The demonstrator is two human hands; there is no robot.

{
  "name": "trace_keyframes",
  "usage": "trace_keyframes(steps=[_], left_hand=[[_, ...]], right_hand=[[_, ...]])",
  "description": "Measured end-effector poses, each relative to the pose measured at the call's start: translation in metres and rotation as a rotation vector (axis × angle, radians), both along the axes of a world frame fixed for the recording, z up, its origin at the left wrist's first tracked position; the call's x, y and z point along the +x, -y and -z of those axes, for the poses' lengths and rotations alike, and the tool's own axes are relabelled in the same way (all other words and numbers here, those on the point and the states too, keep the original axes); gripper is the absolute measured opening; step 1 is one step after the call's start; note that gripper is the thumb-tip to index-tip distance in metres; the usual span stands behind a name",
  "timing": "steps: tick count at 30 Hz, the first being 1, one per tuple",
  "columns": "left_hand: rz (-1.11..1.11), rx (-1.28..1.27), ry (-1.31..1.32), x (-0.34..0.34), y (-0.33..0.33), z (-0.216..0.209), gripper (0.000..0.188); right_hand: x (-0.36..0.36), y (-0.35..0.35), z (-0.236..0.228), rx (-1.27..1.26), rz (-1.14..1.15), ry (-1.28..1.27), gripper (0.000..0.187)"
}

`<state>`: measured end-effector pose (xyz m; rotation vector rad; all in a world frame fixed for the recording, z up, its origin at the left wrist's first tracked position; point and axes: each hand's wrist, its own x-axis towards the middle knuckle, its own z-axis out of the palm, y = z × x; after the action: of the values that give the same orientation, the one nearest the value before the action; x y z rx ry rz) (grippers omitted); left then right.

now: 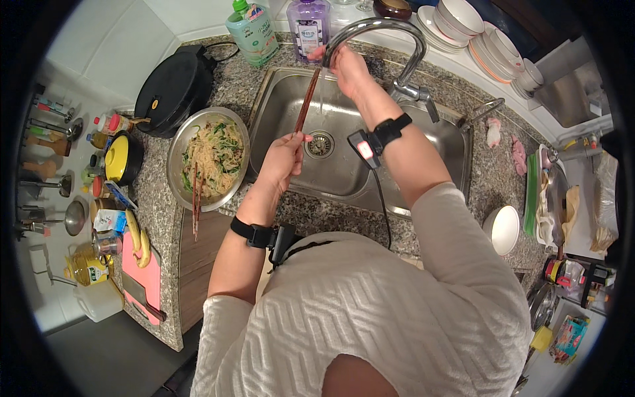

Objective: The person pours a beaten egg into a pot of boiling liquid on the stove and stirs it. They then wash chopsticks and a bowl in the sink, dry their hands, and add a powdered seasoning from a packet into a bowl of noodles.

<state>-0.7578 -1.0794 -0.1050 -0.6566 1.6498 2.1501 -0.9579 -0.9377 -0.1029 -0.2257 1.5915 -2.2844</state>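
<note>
The left hand (pixel 284 161) pinches brown chopsticks (pixel 305 109) over the open sink basin (pixel 281 109); the right hand's (pixel 352 71) grip, near the far rim, is unclear.

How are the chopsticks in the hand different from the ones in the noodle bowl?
The held chopsticks are gripped by the left hand, over the sink; the bowl chopsticks have no hand on them and stick out past the rim of the bowl. The held chopsticks slant toward the tap; the bowl chopsticks point away from it. Both are thin and reddish-brown.
</note>
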Motion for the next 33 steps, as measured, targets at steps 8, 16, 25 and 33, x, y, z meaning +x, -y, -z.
trace_keyframes(steps=[8,16,25,33], left_hand=[[0.172,0.054,-0.017,0.015,-0.015,0.000,0.029],[0.281,-0.084,0.023,0.016,-0.025,0.012,0.028],[0.422,-1.467,-0.700,0.040,-0.019,0.022,0.038],[0.443,-1.857,-0.872,0.031,-0.020,0.035,0.038]], right_hand=[[0.063,-0.043,0.010,0.122,0.058,-0.063,0.053],[0.095,-0.012,0.072,-0.234,0.235,0.623,0.024],[0.046,-0.013,0.105,-0.374,0.434,0.707,0.030],[0.084,0.007,0.093,-0.430,0.352,0.764,0.019]])
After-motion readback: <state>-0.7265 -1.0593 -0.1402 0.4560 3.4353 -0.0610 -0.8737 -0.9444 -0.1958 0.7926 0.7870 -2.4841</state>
